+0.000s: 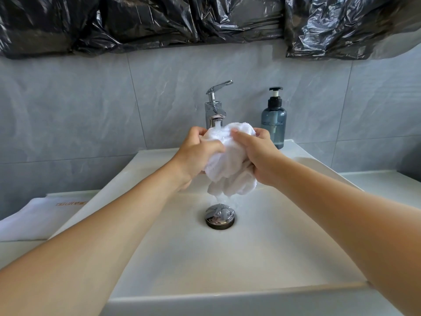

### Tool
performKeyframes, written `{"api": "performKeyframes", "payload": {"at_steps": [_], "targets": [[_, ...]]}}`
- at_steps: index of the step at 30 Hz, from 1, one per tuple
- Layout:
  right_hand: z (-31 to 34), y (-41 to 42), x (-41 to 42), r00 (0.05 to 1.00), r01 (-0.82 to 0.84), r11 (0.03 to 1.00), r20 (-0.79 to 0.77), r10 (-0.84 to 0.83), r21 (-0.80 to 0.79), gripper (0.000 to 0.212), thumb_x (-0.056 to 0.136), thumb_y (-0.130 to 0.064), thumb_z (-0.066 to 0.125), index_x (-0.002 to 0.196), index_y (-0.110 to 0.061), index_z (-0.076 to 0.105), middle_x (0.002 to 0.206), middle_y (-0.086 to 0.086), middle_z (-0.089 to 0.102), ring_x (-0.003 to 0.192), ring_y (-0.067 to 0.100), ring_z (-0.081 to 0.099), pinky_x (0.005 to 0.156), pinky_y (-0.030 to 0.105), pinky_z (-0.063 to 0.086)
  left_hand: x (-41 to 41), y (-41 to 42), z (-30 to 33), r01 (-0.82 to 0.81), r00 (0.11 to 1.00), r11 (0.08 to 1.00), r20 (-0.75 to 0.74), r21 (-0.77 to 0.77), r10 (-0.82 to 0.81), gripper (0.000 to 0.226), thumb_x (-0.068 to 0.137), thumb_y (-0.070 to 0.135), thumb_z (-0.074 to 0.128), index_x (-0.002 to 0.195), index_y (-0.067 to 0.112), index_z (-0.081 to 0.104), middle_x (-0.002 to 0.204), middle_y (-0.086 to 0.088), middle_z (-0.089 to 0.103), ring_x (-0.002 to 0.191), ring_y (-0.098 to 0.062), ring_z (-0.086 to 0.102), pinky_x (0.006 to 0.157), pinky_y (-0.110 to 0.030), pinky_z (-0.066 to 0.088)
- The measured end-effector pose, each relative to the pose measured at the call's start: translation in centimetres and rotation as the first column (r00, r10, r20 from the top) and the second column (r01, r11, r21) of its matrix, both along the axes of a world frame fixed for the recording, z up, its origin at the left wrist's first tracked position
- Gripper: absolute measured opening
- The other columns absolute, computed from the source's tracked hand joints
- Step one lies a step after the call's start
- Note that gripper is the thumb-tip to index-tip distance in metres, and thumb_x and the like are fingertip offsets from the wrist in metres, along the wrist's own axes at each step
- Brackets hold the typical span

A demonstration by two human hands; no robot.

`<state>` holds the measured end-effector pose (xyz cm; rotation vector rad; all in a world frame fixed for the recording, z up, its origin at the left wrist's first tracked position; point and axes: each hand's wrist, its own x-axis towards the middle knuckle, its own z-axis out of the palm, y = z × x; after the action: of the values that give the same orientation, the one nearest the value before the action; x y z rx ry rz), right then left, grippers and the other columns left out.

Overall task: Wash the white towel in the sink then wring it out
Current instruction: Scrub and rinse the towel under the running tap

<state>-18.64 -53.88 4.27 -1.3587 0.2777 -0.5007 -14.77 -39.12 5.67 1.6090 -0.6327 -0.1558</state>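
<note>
Towel (pixel 227 165) is bunched under the running tap (pixel 215 110), above the sink (pixel 262 236); it is gripped by left hand (pixel 196 153) and right hand (pixel 259 153), fingers curled round the cloth; soaked terry is judged soft, heavy, dripping; opposite ends are best held for wringing.

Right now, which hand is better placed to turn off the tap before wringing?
Left, probably. The left hand grips the white towel just below the faucet; the right hand grips it farther right.
</note>
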Motion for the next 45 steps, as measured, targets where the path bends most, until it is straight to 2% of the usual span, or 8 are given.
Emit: {"api": "performKeyframes", "payload": {"at_steps": [4, 8, 13, 19, 25, 28, 36, 45], "targets": [[0.2, 0.2, -0.2, 0.999, 0.049, 0.999, 0.017, -0.049, 0.012, 0.037, 0.094, -0.036, 0.063, 0.123, -0.02, 0.047, 0.11, 0.003, 0.064, 0.09, 0.017, 0.067, 0.071, 0.033, 0.057, 0.2, 0.4, 0.8, 0.005, 0.995, 1.0, -0.097, 0.01, -0.004, 0.024, 0.081, 0.027, 0.056, 0.1, 0.012, 0.055, 0.073, -0.002, 0.054, 0.048, -0.013, 0.052, 0.058, -0.032, 0.049], [0.5, 0.3, 0.1, 0.993, 0.117, 0.992, 0.004, -0.118, 0.044, 0.029, 0.097, -0.04, 0.057, 0.119, -0.022, 0.051, 0.107, 0.003, 0.066, 0.094, 0.021, 0.067, 0.085, 0.042, 0.057, 0.4, 1.0, 1.3, -0.054, 0.994, 0.989, -0.085, 0.139, 0.067, 0.018, 0.092, 0.033, 0.059, 0.084, 0.019, 0.067, 0.064, 0.004, 0.063, 0.056, -0.015, 0.058, 0.058, -0.028, 0.051], [0.9, 0.4, -0.2, 0.989, 0.145, 0.987, 0.013, -0.146, 0.072, 0.026, 0.1, -0.037, 0.05, 0.122, -0.024, 0.051, 0.11, 0.001, 0.065, 0.096, 0.019, 0.065, 0.087, 0.04, 0.055, 0.9, 1.2, 0.8, -0.015, 0.984, 0.975, -0.169, 0.221, 0.054, 0.035, 0.087, 0.054, 0.064, 0.104, 0.026, 0.073, 0.091, 0.003, 0.072, 0.089, -0.022, 0.063, 0.093, -0.049, 0.052], [1.2, 0.9, -0.3, 0.99, 0.136, 0.977, 0.006, -0.138, 0.162, 0.029, 0.103, -0.04, 0.044, 0.125, -0.023, 0.051, 0.102, 0.0, 0.063, 0.087, 0.017, 0.063, 0.065, 0.03, 0.052, 0.8, 1.2, 0.3, 0.236, 0.897, 0.952, -0.422, 0.197, -0.135, 0.051, 0.084, 0.073, 0.051, 0.12, 0.038, 0.063, 0.114, -0.008, 0.072, 0.108, -0.037, 0.065, 0.09, -0.07, 0.047], [0.8, 1.3, 0.2, 0.994, 0.059, 0.987, -0.095, -0.045, 0.151, 0.035, 0.102, -0.04, 0.044, 0.131, -0.022, 0.052, 0.109, 0.005, 0.068, 0.091, 0.022, 0.069, 0.065, 0.032, 0.056, 0.2, 0.2, 0.2, 0.063, 0.952, 0.995, -0.304, 0.078, -0.036, 0.023, 0.093, 0.035, 0.061, 0.111, 0.021, 0.062, 0.098, -0.014, 0.07, 0.078, -0.03, 0.066, 0.071, -0.044, 0.056], [0.7, 1.2, 0.3, 0.987, -0.029, 0.986, -0.151, 0.054, 0.165, 0.042, 0.099, -0.05, 0.046, 0.124, -0.019, 0.061, 0.108, 0.005, 0.072, 0.098, 0.024, 0.069, 0.085, 0.038, 0.056, 0.7, -0.1, -0.4, -0.075, 0.97, 0.997, -0.235, -0.014, 0.069, 0.028, 0.093, 0.022, 0.061, 0.119, 0.028, 0.052, 0.098, -0.003, 0.068, 0.071, -0.023, 0.065, 0.055, -0.036, 0.055], [1.7, 0.9, -0.8, 0.867, -0.267, 0.958, -0.407, 0.286, 0.104, 0.072, 0.073, -0.078, 0.058, 0.118, -0.022, 0.063, 0.104, 0.014, 0.074, 0.089, 0.034, 0.072, 0.084, 0.057, 0.05, 1.0, -0.6, -0.8, -0.134, 0.984, 0.974, -0.144, -0.182, 0.108, 0.043, 0.092, 0.016, 0.065, 0.127, 0.029, 0.045, 0.117, 0.002, 0.068, 0.102, -0.021, 0.069, 0.08, -0.043, 0.057], [1.5, 1.3, -0.2, 0.982, 0.072, 0.986, -0.185, -0.043, 0.153, 0.041, 0.091, -0.032, 0.056, 0.131, -0.034, 0.044, 0.119, 0.001, 0.059, 0.098, 0.032, 0.063, 0.071, 0.065, 0.053, 0.5, 0.1, 0.6, 0.062, 0.973, 0.982, -0.21, -0.176, -0.099, 0.016, 0.086, 0.034, 0.047, 0.089, 0.027, 0.061, 0.084, -0.003, 0.063, 0.072, -0.024, 0.056, 0.068, -0.035, 0.048]]}}
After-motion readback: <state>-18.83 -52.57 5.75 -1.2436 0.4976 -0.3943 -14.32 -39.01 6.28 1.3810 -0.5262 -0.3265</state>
